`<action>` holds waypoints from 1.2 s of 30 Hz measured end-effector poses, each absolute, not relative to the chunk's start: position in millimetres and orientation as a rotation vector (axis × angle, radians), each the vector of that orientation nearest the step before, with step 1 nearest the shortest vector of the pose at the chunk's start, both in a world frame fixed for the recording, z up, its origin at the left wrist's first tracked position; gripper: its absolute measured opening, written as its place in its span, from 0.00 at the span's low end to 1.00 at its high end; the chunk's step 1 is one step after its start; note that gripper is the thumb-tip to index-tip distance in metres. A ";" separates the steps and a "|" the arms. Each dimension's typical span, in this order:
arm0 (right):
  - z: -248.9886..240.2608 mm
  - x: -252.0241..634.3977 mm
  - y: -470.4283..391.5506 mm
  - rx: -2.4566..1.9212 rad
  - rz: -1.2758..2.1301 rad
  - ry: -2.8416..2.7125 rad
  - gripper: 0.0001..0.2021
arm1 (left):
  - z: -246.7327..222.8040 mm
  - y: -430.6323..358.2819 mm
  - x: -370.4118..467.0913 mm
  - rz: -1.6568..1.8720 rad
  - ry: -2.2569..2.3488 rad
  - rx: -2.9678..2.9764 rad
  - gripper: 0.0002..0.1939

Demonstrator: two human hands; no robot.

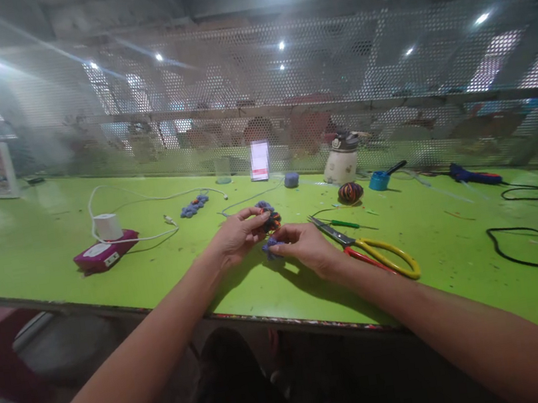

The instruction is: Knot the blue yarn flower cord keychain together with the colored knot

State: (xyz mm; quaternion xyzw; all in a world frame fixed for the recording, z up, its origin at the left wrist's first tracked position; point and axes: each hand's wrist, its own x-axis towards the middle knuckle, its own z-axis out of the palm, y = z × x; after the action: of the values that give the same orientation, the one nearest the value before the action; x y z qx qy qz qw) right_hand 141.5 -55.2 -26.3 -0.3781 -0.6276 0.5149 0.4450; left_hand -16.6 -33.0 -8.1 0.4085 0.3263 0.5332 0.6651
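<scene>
Between my two hands is a small crocheted yarn piece (272, 248), blue-purple at its ends with a dark multicoloured middle. My left hand (241, 234) pinches its upper part with thumb and forefinger. Lower down, my right hand (306, 247) grips the purple end. A pale blue strand runs from behind the piece toward a small blue yarn ball (291, 179). Just right of my right hand lie scissors (356, 242) with yellow and red handles, and a green-handled crochet hook (346, 223). Farther back rests a dark multicoloured yarn ball (350, 192).
A finished-looking blue crocheted strip (195, 205) lies left of centre. Beyond are a phone (259, 161), a glass (222, 170), a pale bottle (341, 162) and a blue tape-like holder (379, 180). A purple power strip (106, 253) with white cables sits left; a glue gun (475, 175) and black cords lie right.
</scene>
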 end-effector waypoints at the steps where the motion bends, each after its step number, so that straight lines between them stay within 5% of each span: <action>1: -26.6 141.1 -55.4 -0.929 1.286 -1.551 0.07 | -7.6 -33.8 -15.3 1.203 0.737 0.918 0.07; 12: -26.4 141.3 -55.3 -1.000 1.255 -1.565 0.06 | -5.2 -37.3 -14.8 1.209 0.761 0.985 0.10; 21: -28.2 142.2 -57.8 -1.049 0.711 -1.932 0.03 | -9.5 -32.3 -20.8 1.155 0.755 1.068 0.10; 27: -29.8 143.5 -51.9 -1.057 1.013 -1.809 0.06 | -7.3 -34.8 -20.9 1.075 0.803 1.025 0.05; 36: -26.0 148.9 -52.2 -0.985 1.279 -1.702 0.07 | -12.6 -30.5 -22.0 1.095 0.764 1.000 0.11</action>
State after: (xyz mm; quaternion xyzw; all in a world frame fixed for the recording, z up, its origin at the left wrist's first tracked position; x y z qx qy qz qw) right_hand 148.9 -52.2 -26.0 -0.3872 -0.6689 0.5027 0.3872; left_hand -22.0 -30.5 -12.6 0.4439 0.3394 0.4862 0.6718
